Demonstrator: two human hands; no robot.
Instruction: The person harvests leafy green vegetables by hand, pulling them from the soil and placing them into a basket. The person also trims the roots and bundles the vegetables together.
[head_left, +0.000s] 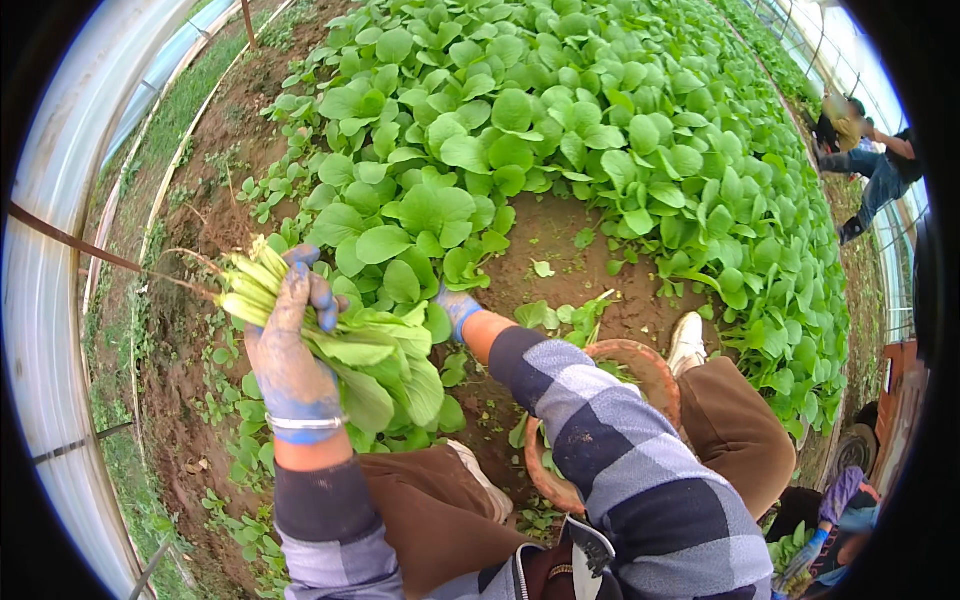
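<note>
My left hand [297, 350], in a muddy blue-and-white glove, is closed round a bunch of leafy greens [385, 365]. Pale stems and thin roots point up and left out of the fist, and broad leaves hang to the right. My right hand [459, 308], gloved the same way, reaches in low at the near edge of the standing greens [430, 215]. Leaves cover its fingers, so whether they grip a plant is hidden. Beneath my right forearm is a round reddish-brown basin [655, 365], partly hidden by the sleeve.
Loose greens [585, 318] lie on brown soil [550, 240] beside the basin. My shoes flank the basin. Plastic greenhouse sheeting [50, 330] curves along the left. One person [880, 165] is at the far right; another person's gloved hand [805, 555] holds greens at lower right.
</note>
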